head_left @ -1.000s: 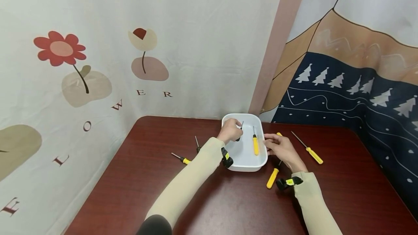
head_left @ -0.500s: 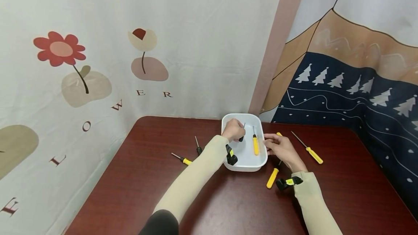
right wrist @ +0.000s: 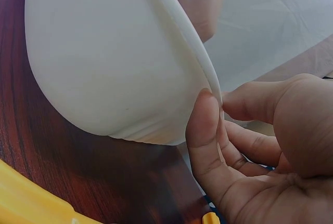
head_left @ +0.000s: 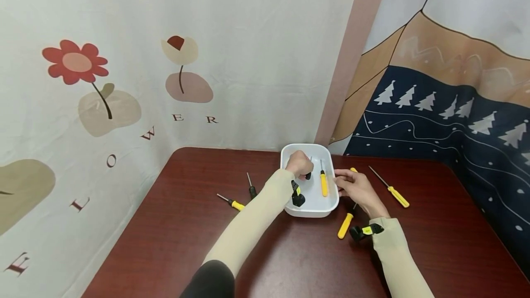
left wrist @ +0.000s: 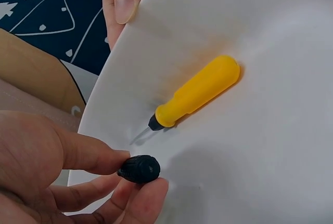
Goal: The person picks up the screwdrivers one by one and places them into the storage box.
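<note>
Over the white tray point(head_left: 310, 212), my left hand point(head_left: 300, 164) pinches a black-handled screwdriver point(left wrist: 140, 169) between thumb and fingers. The left wrist view shows its handle end-on, with the shaft hidden. Lying on the tray floor just right of that hand is a yellow-handled screwdriver point(head_left: 324, 184), shaft pointing to the back. My right hand point(head_left: 359, 191) pinches the tray's right rim; thumb and fingertips point(right wrist: 203, 114) meet on either side of it in the right wrist view.
Beside the right hand lie yellow screwdrivers: one in front point(head_left: 345, 227), one partly hidden behind it point(head_left: 354, 169), one farther right point(head_left: 398, 197). Left of the tray, the left sleeve partly covers a black screwdriver point(head_left: 252, 191) and a yellow one point(head_left: 237, 205). A printed curtain point(head_left: 265, 59) hangs behind the table.
My left hand has moved a little to the right inside the tray, carrying the black screwdriver toward the yellow one. The right hand stays on the rim.
</note>
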`<action>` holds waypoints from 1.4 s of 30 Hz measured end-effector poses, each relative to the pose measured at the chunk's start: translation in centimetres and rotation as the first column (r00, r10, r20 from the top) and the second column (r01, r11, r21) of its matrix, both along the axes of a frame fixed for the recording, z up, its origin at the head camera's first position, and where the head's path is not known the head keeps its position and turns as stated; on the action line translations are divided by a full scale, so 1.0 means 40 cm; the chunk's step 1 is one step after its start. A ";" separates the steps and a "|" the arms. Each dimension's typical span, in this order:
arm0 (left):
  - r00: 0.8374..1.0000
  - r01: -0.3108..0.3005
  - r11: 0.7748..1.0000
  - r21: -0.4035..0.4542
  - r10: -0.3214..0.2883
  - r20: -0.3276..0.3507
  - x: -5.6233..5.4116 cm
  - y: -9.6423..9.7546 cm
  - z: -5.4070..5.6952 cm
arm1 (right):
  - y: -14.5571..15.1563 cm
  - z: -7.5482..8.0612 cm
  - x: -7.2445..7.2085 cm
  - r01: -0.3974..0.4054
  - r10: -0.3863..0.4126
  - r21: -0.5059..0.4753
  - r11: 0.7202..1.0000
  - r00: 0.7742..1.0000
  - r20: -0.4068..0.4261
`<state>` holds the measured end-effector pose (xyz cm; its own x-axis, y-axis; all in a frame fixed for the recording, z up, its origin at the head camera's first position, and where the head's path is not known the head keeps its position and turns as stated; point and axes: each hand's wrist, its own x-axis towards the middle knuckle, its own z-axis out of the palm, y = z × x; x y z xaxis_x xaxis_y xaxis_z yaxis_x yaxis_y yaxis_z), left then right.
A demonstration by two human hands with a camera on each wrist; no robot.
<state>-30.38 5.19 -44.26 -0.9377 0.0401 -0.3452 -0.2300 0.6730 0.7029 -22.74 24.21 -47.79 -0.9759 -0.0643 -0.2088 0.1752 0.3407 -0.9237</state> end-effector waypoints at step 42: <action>0.997 -0.035 0.999 0.009 0.034 0.072 -0.021 0.073 -0.031 | 0.000 0.000 -0.001 0.006 -0.006 0.004 1.000 1.000 0.003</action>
